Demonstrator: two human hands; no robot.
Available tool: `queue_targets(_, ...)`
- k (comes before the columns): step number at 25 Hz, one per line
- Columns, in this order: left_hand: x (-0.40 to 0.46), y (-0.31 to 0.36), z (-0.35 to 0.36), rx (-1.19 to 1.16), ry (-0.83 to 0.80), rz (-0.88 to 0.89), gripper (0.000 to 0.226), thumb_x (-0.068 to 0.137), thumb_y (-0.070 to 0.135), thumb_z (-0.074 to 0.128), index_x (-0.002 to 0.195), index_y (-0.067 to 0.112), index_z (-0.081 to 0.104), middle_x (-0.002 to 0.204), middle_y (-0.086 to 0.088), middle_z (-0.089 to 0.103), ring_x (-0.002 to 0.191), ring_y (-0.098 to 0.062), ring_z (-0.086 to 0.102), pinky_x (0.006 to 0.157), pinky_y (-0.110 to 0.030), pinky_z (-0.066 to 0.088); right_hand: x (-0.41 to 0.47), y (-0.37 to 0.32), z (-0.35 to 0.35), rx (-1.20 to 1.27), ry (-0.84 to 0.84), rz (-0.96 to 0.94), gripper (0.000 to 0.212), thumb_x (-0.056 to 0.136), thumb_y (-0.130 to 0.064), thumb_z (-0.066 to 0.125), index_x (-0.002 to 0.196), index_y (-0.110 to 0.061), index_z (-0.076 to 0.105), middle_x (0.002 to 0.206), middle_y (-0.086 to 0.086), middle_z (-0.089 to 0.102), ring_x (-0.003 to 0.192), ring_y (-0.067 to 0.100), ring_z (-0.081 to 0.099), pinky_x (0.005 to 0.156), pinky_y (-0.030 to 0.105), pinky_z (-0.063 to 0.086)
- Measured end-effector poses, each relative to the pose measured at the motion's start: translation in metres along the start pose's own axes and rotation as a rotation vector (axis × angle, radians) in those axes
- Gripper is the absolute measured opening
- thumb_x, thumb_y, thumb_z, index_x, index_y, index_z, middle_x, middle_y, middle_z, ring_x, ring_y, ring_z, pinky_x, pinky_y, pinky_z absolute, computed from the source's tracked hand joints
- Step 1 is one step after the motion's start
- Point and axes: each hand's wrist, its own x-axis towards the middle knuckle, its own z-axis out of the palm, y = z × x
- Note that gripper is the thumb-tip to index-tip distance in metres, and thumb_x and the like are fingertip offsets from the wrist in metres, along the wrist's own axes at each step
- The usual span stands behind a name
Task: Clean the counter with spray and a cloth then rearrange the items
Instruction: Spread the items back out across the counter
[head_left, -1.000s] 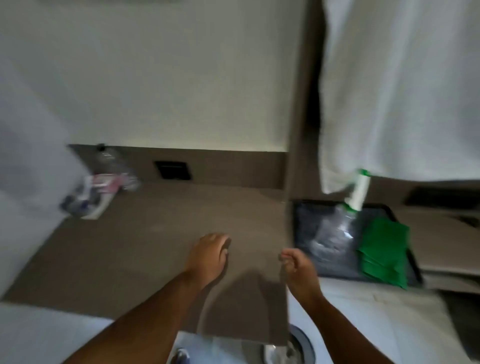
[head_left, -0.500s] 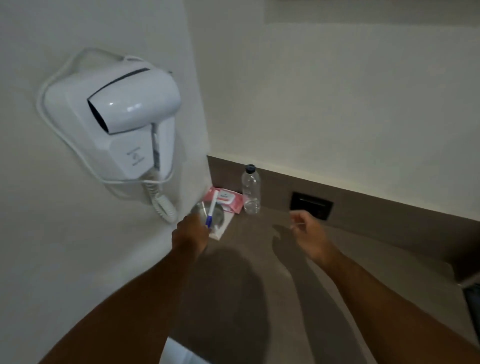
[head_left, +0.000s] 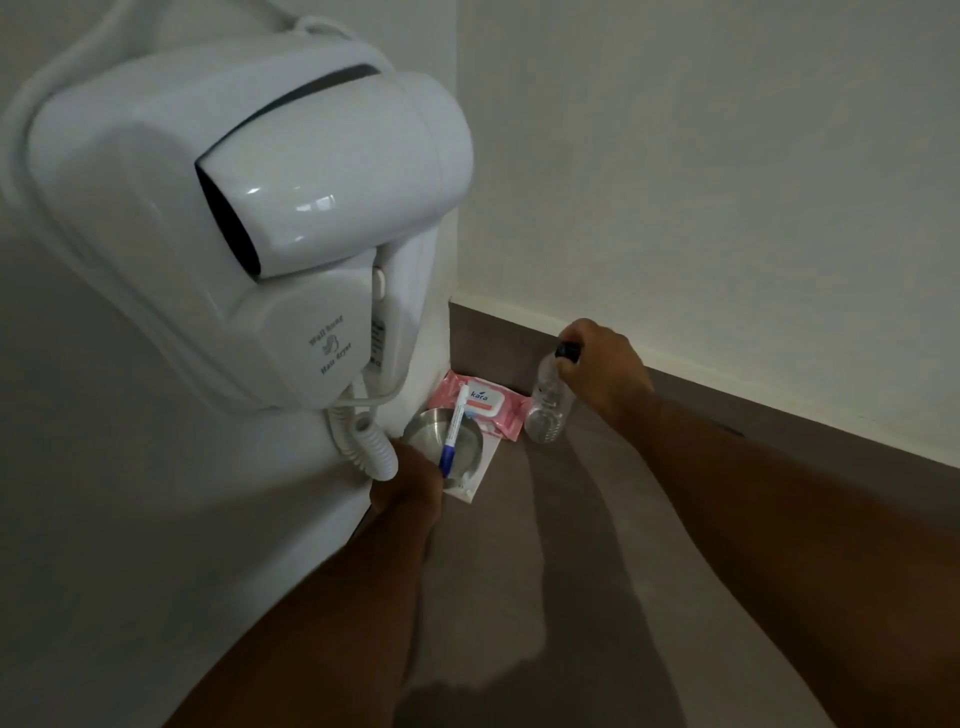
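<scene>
In the back left corner of the brown counter stands a steel bowl with a blue and white pen leaning in it. My left hand grips the bowl's near rim, and its fingers are mostly hidden. Behind the bowl lies a pink pack of wipes. To its right stands a clear plastic bottle with a dark cap. My right hand curls round the bottle's neck and cap from above. Neither a spray nor a cloth is in view.
A white wall-mounted hair dryer juts out at the upper left, its coiled cord hanging just beside my left hand. A white card lies under the bowl. Walls close the corner on two sides.
The camera swung left from the tray side to the corner and moved closer. My right hand reached forward and took the bottle's top. My left hand stayed at the bowl.
</scene>
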Motion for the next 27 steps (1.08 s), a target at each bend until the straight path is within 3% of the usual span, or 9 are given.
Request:
queue_targets(2, -0.007, -0.004, -0.003, -0.014, 0.013, 0.017, 0.04, 0.098, 0.019, 0.054, 0.133, 0.002, 0.047, 0.13, -0.019, 0.057, 0.12, -0.034, 0.056, 0.094, -0.032, 0.046, -0.009, 0.008, -0.01, -0.049, 0.008, -0.009, 0.022, 0.087, -0.02, 0.066, 0.107, -0.017, 0.059, 0.099, 0.006, 0.065, 0.087, 0.022, 0.062, 0.079, 0.038, 0.056)
queue_targets(3, -0.013, -0.006, -0.008, 0.015, 0.022, 0.049, 0.041, 0.097, 0.017, 0.055, 0.133, 0.0, 0.046, 0.13, -0.021, 0.057, 0.12, -0.035, 0.056, 0.099, -0.038, 0.047, -0.017, 0.014, -0.017, -0.047, 0.009, -0.014, 0.021, 0.086, -0.019, 0.066, 0.106, -0.016, 0.059, 0.097, 0.006, 0.065, 0.084, 0.022, 0.062, 0.077, 0.036, 0.056)
queue_targets(7, -0.044, -0.009, -0.011, 0.074, -0.044, 0.166, 0.036, 0.089, 0.014, 0.063, 0.121, 0.002, 0.05, 0.11, -0.019, 0.065, 0.096, -0.034, 0.068, 0.077, -0.036, 0.057, -0.054, 0.042, -0.058, 0.072, 0.084, 0.029, 0.021, 0.084, -0.016, 0.07, 0.103, -0.017, 0.062, 0.093, 0.001, 0.064, 0.081, 0.017, 0.061, 0.067, 0.023, 0.048)
queue_targets(9, -0.065, -0.012, 0.011, 0.093, -0.121, 0.245, 0.041, 0.081, 0.021, 0.065, 0.116, 0.007, 0.049, 0.1, -0.018, 0.066, 0.083, -0.035, 0.07, 0.07, -0.044, 0.061, -0.072, 0.067, -0.089, 0.086, 0.092, 0.064, 0.019, 0.081, -0.016, 0.072, 0.098, -0.019, 0.064, 0.09, -0.003, 0.063, 0.079, 0.014, 0.061, 0.064, 0.018, 0.043)
queue_targets(16, -0.203, 0.019, 0.139, -0.001, -0.495, 0.39, 0.011, 0.079, 0.01, 0.053, 0.088, 0.014, 0.048, 0.075, -0.018, 0.063, 0.05, -0.031, 0.062, 0.051, -0.052, 0.057, -0.143, 0.199, -0.201, -0.113, -0.004, 0.198, 0.009, 0.079, -0.018, 0.074, 0.084, -0.019, 0.067, 0.083, -0.005, 0.064, 0.078, 0.013, 0.061, 0.062, 0.02, 0.044)
queue_targets(22, -0.307, 0.046, 0.263, 0.175, -0.631, 0.539, 0.015, 0.072, 0.025, 0.052, 0.086, 0.02, 0.051, 0.073, -0.01, 0.069, 0.055, -0.028, 0.07, 0.044, -0.038, 0.057, -0.189, 0.304, -0.261, -0.238, 0.101, 0.417, 0.011, 0.081, -0.022, 0.073, 0.082, -0.022, 0.062, 0.082, -0.002, 0.062, 0.073, 0.014, 0.058, 0.055, 0.017, 0.036)
queue_targets(25, -0.35, 0.058, 0.308, 0.179, -0.7, 0.562, 0.017, 0.078, 0.02, 0.054, 0.094, 0.019, 0.052, 0.08, -0.011, 0.069, 0.055, -0.025, 0.07, 0.039, -0.029, 0.053, -0.201, 0.333, -0.269, -0.232, 0.152, 0.477, 0.008, 0.085, -0.021, 0.069, 0.089, -0.019, 0.063, 0.084, 0.0, 0.062, 0.073, 0.014, 0.058, 0.061, 0.025, 0.047)
queue_targets(27, -0.362, 0.06, 0.329, 0.19, -0.691, 0.557, 0.025, 0.071, 0.026, 0.051, 0.096, 0.019, 0.048, 0.083, -0.011, 0.068, 0.064, -0.029, 0.071, 0.048, -0.037, 0.059, -0.203, 0.345, -0.269, -0.274, 0.174, 0.465, 0.009, 0.087, -0.019, 0.065, 0.094, -0.015, 0.063, 0.085, 0.003, 0.062, 0.074, 0.019, 0.059, 0.065, 0.031, 0.05)
